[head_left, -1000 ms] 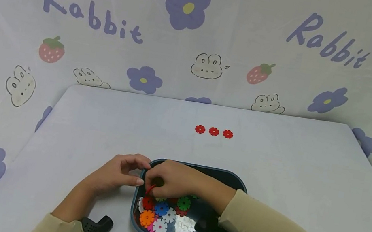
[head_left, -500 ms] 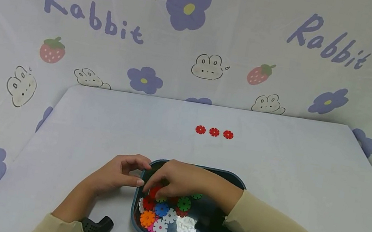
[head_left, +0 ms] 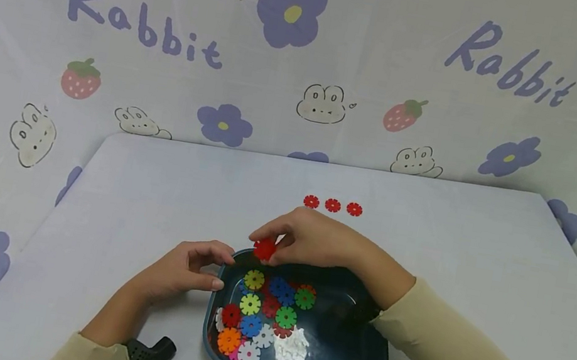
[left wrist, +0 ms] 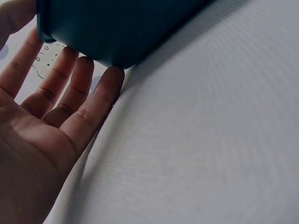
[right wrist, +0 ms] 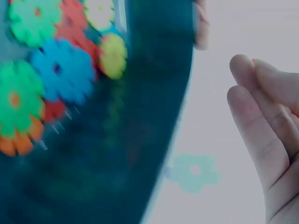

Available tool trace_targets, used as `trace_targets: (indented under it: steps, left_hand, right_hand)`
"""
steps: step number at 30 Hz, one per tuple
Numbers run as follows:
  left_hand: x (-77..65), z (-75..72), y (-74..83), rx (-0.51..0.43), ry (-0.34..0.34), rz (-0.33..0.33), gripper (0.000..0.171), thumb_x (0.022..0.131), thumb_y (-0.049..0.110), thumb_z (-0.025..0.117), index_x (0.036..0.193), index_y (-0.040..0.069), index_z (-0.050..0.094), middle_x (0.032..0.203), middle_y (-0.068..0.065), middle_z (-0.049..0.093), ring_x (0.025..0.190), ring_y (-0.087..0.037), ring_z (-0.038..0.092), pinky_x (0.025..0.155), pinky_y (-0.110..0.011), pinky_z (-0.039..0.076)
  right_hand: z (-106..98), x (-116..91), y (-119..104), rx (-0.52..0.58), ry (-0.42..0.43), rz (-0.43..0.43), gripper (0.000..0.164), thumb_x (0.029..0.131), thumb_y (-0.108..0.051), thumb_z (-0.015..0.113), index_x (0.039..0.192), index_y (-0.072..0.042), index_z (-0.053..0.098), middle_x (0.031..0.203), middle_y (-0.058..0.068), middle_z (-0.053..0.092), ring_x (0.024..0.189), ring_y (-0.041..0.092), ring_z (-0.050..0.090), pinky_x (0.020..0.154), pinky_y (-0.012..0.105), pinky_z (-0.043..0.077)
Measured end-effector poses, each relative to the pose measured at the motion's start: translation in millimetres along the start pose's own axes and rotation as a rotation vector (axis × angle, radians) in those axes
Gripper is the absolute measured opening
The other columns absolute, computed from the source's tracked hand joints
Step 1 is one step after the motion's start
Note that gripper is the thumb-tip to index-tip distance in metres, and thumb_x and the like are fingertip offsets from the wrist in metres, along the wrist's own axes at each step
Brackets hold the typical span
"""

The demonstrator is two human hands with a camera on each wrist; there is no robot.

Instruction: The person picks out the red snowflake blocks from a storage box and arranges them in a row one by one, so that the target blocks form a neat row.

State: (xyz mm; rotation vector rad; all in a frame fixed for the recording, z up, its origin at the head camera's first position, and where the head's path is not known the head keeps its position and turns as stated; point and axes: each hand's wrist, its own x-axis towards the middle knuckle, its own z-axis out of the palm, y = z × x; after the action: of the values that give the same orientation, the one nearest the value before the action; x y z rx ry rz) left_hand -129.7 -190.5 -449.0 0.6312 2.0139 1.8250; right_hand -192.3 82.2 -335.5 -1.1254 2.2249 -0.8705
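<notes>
A person's right hand (head_left: 321,239) pinches a red disc (head_left: 263,249) between thumb and fingers at the far rim of a dark tray (head_left: 345,352); whether disc and rim touch, we cannot tell. The edge grip, we judge, suits so thin a piece, leaving its face unobstructed. The left hand (head_left: 193,267), well apart from the right, rests its fingertips against the tray's left end, fingers extended rather than clamped, and we take that touch as a steadying one. Inside, we see mixed discs (head_left: 251,325) in yellow, blue, green, orange, pink, white and red, some overlapping, gathered mostly toward the left. Beyond the tray, three red discs (head_left: 332,205) lie flat on the white table (head_left: 148,195), apart from one another in a row whose even spacing looks deliberate to us.
</notes>
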Motion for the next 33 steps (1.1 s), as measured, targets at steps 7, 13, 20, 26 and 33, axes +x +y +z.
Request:
trace_targets:
  steps: [7,13,20,26,33]
  left_hand:
    - [0.7,1.7,1.9,-0.002,0.006,-0.016,0.035,0.085,0.005,0.072,0.116,-0.005,0.061,0.131,-0.021,0.057,0.120,-0.030,0.054,0.098,-0.028,0.049]
    - [0.4,1.6,1.5,0.002,0.003,-0.014,0.036,0.085,0.005,0.072,0.116,-0.006,0.060,0.130,-0.022,0.056,0.120,-0.032,0.054,0.099,-0.028,0.049]
    - [0.2,1.4,0.9,0.009,-0.001,-0.002,0.035,0.085,0.005,0.071,0.117,-0.006,0.059,0.130,-0.023,0.056,0.120,-0.034,0.054,0.100,-0.029,0.048]
    - [-0.3,1.5,1.3,0.013,0.007,-0.007,0.035,0.085,0.005,0.072,0.116,-0.005,0.060,0.130,-0.020,0.057,0.119,-0.030,0.055,0.100,-0.028,0.048]
    - [-0.4,0.3,0.8,0.014,0.005,0.006,0.034,0.086,0.004,0.071,0.116,-0.005,0.060,0.129,-0.022,0.057,0.119,-0.030,0.055,0.099,-0.029,0.049]
  right_hand:
    - [-49,-23,19,0.112,0.233,0.035,0.043,0.082,-0.020,0.080,0.122,-0.011,0.068,0.106,0.002,0.073,0.094,0.014,0.071,0.082,0.029,0.058]
    - [-82,-40,68,0.140,0.457,0.232,0.043,0.085,-0.029,0.078,0.125,-0.015,0.067,0.113,0.004,0.072,0.102,0.020,0.069,0.089,0.038,0.056]
    - [-84,-61,151,0.145,0.543,0.497,0.050,0.089,-0.039,0.072,0.131,-0.014,0.062,0.131,0.012,0.063,0.124,0.031,0.056,0.105,0.054,0.043]
    - [-73,-73,197,0.124,0.545,0.682,0.057,0.090,-0.043,0.069,0.137,-0.015,0.057,0.145,0.018,0.050,0.135,0.038,0.041,0.106,0.059,0.040]
    - [-64,-71,205,0.129,0.515,0.692,0.059,0.088,-0.037,0.073,0.139,-0.013,0.056,0.143,0.016,0.053,0.132,0.034,0.046,0.106,0.050,0.043]
